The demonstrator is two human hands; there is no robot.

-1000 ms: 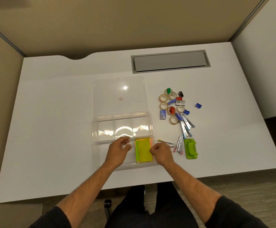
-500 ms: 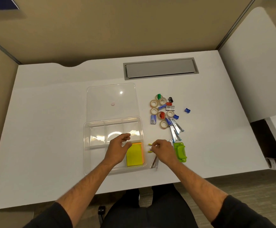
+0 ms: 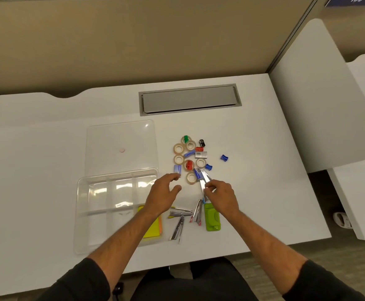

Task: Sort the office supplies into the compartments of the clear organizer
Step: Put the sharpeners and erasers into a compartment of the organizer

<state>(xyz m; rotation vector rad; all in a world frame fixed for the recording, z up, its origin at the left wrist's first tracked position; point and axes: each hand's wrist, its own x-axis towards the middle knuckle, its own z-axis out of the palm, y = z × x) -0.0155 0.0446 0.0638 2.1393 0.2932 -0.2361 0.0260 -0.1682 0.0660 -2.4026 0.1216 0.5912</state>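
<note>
The clear organizer (image 3: pixel 79 192) lies at the front left of the white desk, with yellow sticky notes (image 3: pixel 153 232) in its front right compartment. My left hand (image 3: pixel 163 195) hovers open just right of the organizer, fingers spread, near a small blue staple box (image 3: pixel 177 168). My right hand (image 3: pixel 220 196) pinches a silver mini stapler (image 3: pixel 203 184) that lies at the near end of the pile. Tape rolls (image 3: pixel 178 148) and small sharpeners (image 3: pixel 224 157) are scattered behind it. More silver staplers (image 3: pixel 180 212) and a green hole punch (image 3: pixel 212 217) lie under my forearms.
The organizer's clear lid (image 3: pixel 120 144) lies flat behind it. A grey cable hatch (image 3: pixel 189 98) is set into the back of the desk. A white panel (image 3: pixel 320 118) borders the right side; beige partition walls stand behind.
Both hands have left the organizer and moved right and forward over the pile. The right hand has let go of the yellow-tipped stapler and now pinches a silver one farther back.
</note>
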